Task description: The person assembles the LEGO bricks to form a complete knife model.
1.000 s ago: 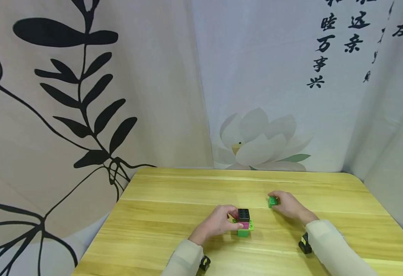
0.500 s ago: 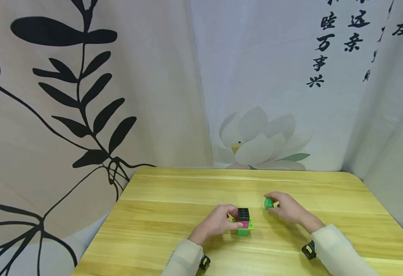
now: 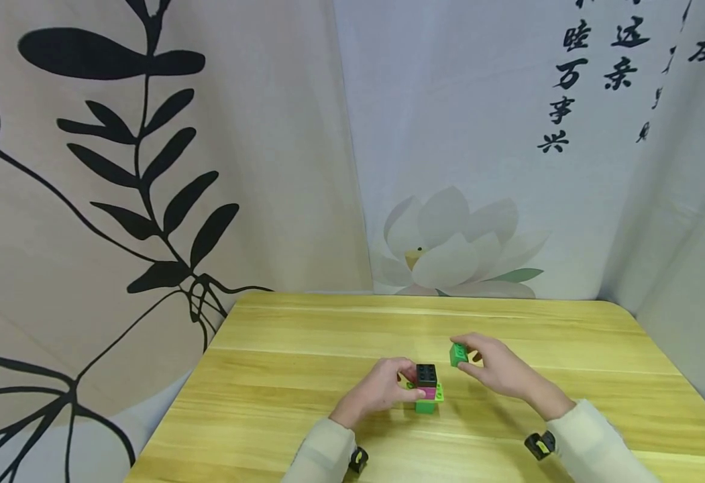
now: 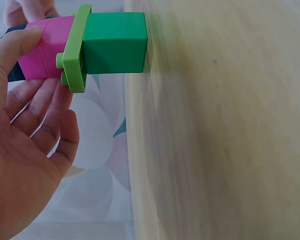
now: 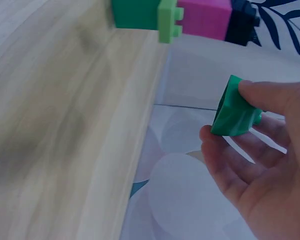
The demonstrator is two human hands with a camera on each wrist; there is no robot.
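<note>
A stack of toy building bricks stands upright on the table: a green brick point(image 4: 115, 42) at the bottom, a light green plate point(image 4: 76, 55) above it, then pink bricks point(image 4: 50, 45), with a black brick point(image 3: 426, 374) on top. My left hand point(image 3: 379, 389) grips the stack at its pink part, thumb on the near side. To the right and slightly farther back, my right hand point(image 3: 500, 367) pinches a separate green brick point(image 5: 235, 110) between thumb and fingers. This brick is tilted, its hollow underside partly showing in the right wrist view, and it is apart from the stack.
The wooden table point(image 3: 280, 376) extends around both hands. Behind it hangs a pale curtain point(image 3: 292, 168) with printed plants and writing. Wrist cameras are strapped at both cuffs, such as the black one point(image 3: 539, 444) on the right.
My right hand has moved left with the green brick, closer to the stack, and the brick has risen and tilted. The left hand and the stack have stayed in place.
</note>
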